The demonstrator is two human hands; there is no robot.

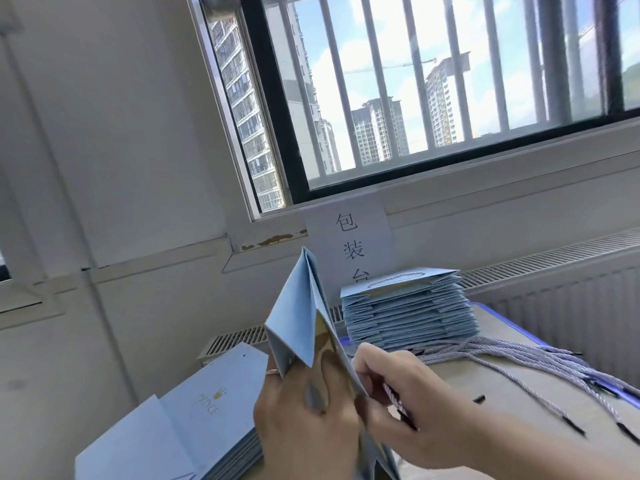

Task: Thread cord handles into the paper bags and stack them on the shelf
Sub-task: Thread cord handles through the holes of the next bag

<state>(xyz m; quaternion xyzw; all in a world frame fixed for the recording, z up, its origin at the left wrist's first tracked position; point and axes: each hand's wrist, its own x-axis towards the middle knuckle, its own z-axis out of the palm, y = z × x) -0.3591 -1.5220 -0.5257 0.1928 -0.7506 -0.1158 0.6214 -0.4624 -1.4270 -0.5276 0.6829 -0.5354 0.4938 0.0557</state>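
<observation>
At the far left lies a flat pile of bags (180,427), light blue, at the near left end of the table (502,325). The top one has a small gold crown and gold letters that look like "PRINCE". Just right of that pile there is a gap before the hands.

The left hand (301,410) grips the paper bag (298,317) by its lower part, fingers and thumb curled round it. A ring (272,371) sits on one finger. The bag is held up in the air in the middle, still folded, with its pointed end up. It is light blue outside and shiny gold inside.

The right hand (398,393) pinches a cord (393,393) between thumb and fingers, right beside the bag's edge. The cord is pale purple and twisted, with a black tip.

Behind the hands a white paper sign (349,244) on the wall reads 包装台. Below it stands a neat stack of bags (408,306) – the top one already has a cord handle.

Further right a bunch of loose cords (519,362) fans out across the brown table, reaching its blue right edge. There is some bare table between the right hand and the cords. A white radiator (554,299) runs along the wall under the barred window (415,98).
</observation>
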